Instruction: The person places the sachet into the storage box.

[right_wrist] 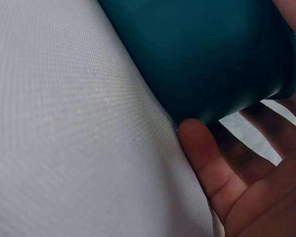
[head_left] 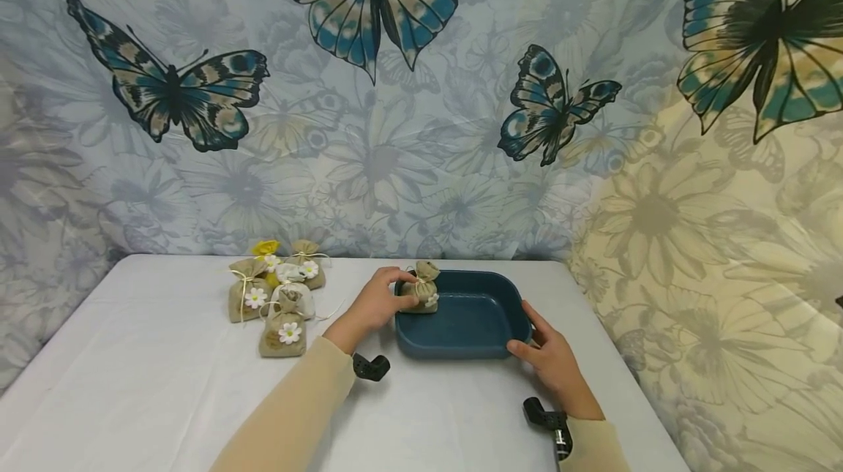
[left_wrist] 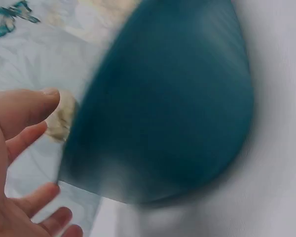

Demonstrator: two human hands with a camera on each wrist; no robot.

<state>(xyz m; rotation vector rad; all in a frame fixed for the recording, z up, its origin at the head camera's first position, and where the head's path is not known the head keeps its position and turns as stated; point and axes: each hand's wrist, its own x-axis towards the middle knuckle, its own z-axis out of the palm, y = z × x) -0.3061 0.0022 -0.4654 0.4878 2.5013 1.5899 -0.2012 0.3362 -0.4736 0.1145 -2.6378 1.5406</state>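
Observation:
My left hand pinches a small tied burlap sachet over the left end of a dark blue rectangular dish. The sachet has a gathered neck and a pale flower. In the left wrist view, the thumb and fingers of the left hand stand at the dish's edge, and the sachet shows partly beyond it. My right hand grips the dish's right end, its thumb at the near corner. From the right wrist, the thumb lies low against the dish wall, fingers behind it.
Several more sachets sit grouped at the back left of the white-covered table: burlap ones with daisies, a white one and a yellow one. Behind the table hangs a butterfly-print cloth.

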